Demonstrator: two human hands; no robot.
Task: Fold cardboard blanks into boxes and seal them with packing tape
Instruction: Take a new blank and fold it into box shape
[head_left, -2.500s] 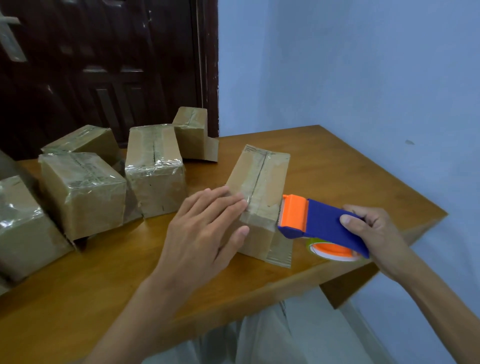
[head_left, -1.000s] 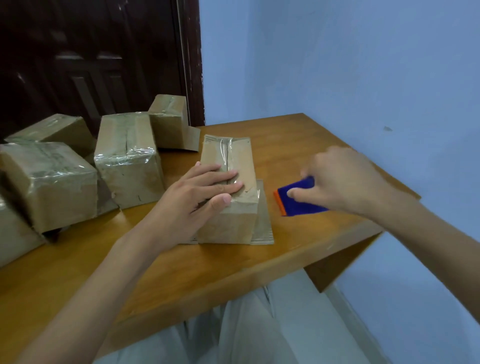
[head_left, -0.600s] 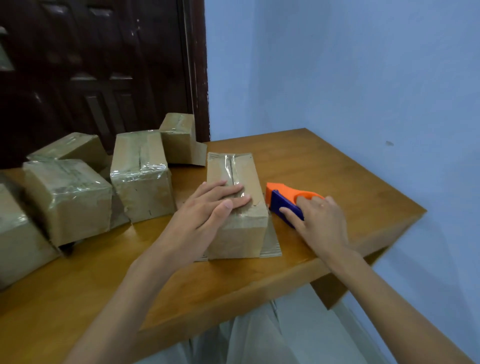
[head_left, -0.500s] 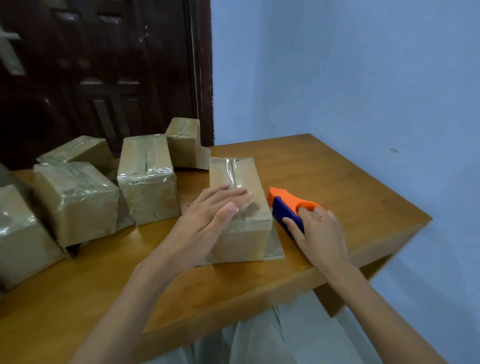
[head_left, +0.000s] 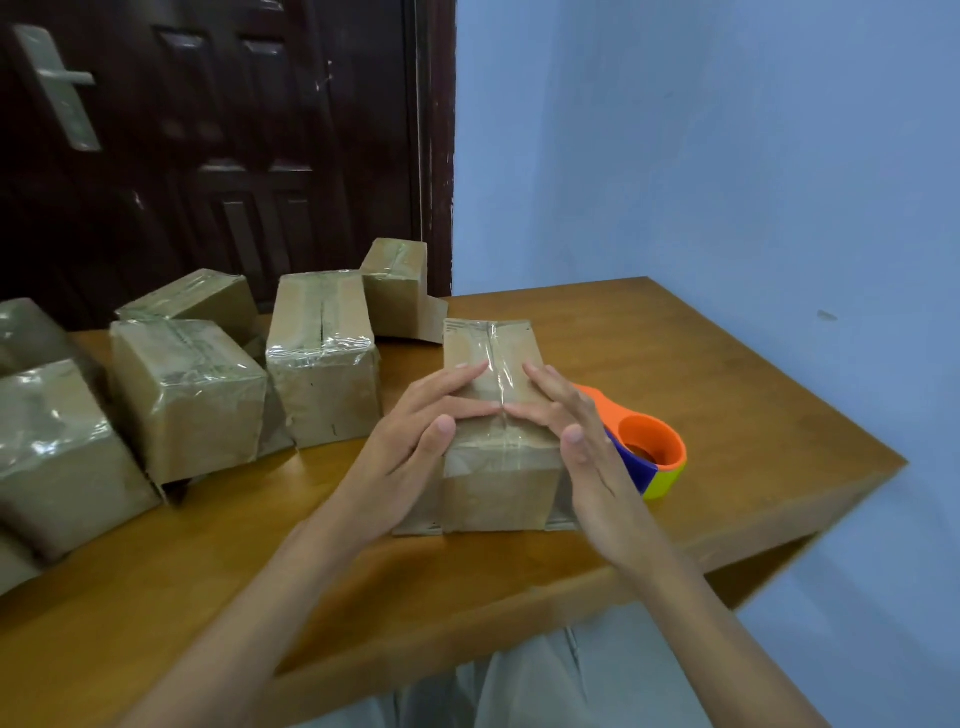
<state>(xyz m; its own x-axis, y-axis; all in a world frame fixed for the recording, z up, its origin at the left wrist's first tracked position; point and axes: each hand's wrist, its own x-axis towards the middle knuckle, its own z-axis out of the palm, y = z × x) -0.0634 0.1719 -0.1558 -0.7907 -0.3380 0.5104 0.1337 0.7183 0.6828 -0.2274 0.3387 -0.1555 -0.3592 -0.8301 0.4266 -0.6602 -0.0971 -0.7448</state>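
Observation:
A small brown cardboard box (head_left: 498, 483) stands on the wooden table (head_left: 727, 395), with clear tape running along its top seam and down its front. My left hand (head_left: 415, 447) lies flat on the left half of the box top, fingers straight. My right hand (head_left: 576, 431) presses the right half the same way, fingertips meeting the left ones at the seam. The orange and blue tape dispenser (head_left: 644, 452) lies on the table just right of the box, partly hidden behind my right hand.
Several taped boxes (head_left: 322, 364) are crowded on the table's left and back, some leaning. A dark wooden door (head_left: 234, 145) stands behind them and a blue wall (head_left: 727, 156) to the right. The table's right corner (head_left: 893, 462) and front edge are close.
My right hand set the tape dispenser down beside the box, let it go and moved onto the box top. My left hand stayed on the box.

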